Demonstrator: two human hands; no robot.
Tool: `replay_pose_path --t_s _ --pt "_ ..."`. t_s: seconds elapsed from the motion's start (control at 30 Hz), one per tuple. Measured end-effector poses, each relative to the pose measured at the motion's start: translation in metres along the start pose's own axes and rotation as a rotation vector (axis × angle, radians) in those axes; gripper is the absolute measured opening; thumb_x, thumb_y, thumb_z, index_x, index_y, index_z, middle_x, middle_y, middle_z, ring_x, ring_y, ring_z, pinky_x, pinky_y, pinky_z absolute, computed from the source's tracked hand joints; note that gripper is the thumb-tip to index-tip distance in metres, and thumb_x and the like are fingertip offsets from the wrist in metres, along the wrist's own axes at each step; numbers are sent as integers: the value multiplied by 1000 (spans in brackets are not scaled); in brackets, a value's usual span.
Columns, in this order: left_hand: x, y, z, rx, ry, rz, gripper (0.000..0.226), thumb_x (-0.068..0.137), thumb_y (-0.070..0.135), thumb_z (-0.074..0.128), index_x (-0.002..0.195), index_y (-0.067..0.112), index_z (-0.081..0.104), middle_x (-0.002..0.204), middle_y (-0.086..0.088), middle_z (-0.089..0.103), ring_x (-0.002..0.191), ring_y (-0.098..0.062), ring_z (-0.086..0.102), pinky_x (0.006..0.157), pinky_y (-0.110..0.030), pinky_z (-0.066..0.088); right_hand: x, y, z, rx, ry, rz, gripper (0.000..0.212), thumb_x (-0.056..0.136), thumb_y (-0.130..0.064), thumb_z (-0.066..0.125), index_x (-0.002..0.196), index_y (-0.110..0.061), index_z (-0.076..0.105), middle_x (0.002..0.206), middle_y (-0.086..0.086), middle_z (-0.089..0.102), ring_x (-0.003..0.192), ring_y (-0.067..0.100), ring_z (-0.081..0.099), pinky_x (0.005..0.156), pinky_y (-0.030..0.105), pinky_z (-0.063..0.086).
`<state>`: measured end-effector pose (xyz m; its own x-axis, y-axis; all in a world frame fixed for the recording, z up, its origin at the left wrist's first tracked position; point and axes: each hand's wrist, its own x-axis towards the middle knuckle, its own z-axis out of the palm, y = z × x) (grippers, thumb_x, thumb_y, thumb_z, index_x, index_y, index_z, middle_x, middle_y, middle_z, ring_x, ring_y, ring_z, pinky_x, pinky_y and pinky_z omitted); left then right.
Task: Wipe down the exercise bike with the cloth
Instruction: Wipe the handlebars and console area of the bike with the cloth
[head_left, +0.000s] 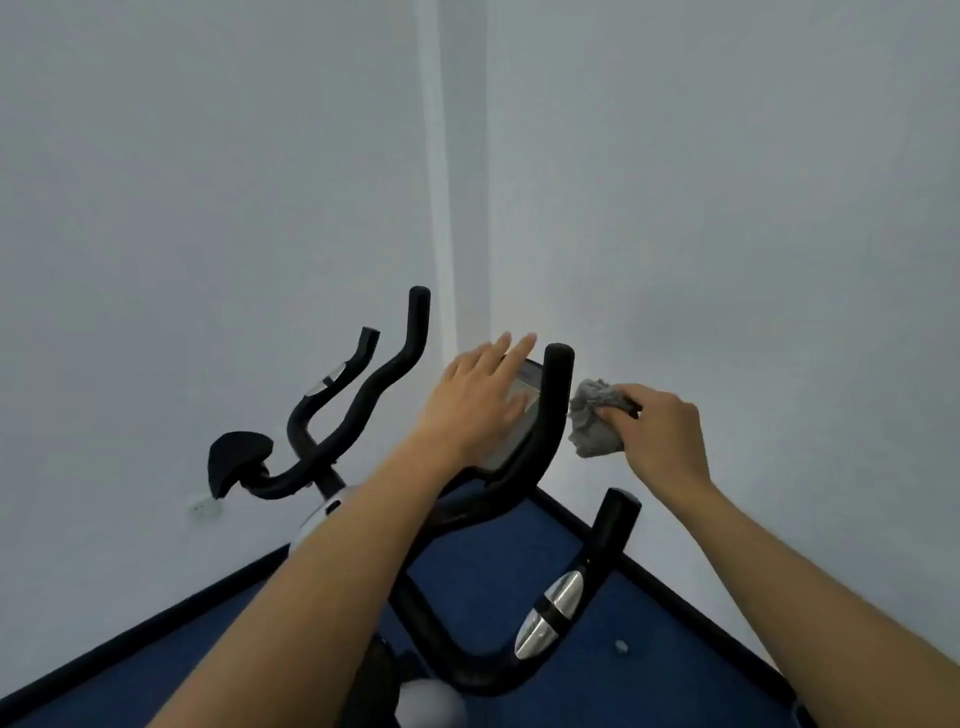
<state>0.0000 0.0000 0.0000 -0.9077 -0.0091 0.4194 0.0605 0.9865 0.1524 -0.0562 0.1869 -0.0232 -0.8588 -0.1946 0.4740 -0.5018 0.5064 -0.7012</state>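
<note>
Left hand (478, 400) lies flat, fingers spread, apparently on the bike's console (524, 395); right hand (660, 431) clutches the crumpled cloth (592, 421).

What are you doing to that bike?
A person is cleaning an exercise bike in the corner of a room. The left hand lies flat and open on the bike's console screen. The right hand holds a crumpled grey cloth just beside the upright black handlebar.

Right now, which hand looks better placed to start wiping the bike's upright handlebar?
The right hand, probably. It grips the grey cloth, bunched just beside the upright handlebar. The left hand lies flat on the console and holds no cloth.
</note>
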Motion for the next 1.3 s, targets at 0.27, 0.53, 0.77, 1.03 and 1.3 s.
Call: replay_pose_path --t_s 0.27,0.53,0.77,1.03,1.3 --pt "41 -30 19 -49 45 333 55 96 37 40 146 35 18 154 -3 19 135 -22 28 111 -32 19 2 -4 23 -46 106 93 13 84 -17 63 95 -18 70 85 2 72 78 18 62 71 36 53" --pt "64 -48 20 -79 83 552 47 97 38 39 143 30 32 151 -6 29 132 -27 34 108 -37 26 -19 -31 37 -164 282 138 11 82 -18 65 91 -21 71 82 -1 72 75 15 63 70 35 53" --pt "87 -40 9 -205 104 633 33 93 33 51 121 19 61 137 -6 49 125 -25 42 103 -33 28 -31 -45 66 -240 381 155 13 84 -21 63 96 -21 68 86 -3 71 77 14 61 68 36 53" --pt "81 -38 8 -340 60 549 33 93 33 51 123 21 60 135 1 50 124 -17 40 99 -29 33 -29 -52 106 -264 603 156 21 86 -14 63 107 -16 65 68 -2 68 50 9 47 49 24 39" --pt "99 -41 -5 -425 -91 555 26 87 35 61 109 22 68 109 3 68 106 -16 55 91 -37 43 -17 -61 100 -380 695 28 26 84 -11 63 110 -13 66 104 4 71 92 20 67 73 30 54"
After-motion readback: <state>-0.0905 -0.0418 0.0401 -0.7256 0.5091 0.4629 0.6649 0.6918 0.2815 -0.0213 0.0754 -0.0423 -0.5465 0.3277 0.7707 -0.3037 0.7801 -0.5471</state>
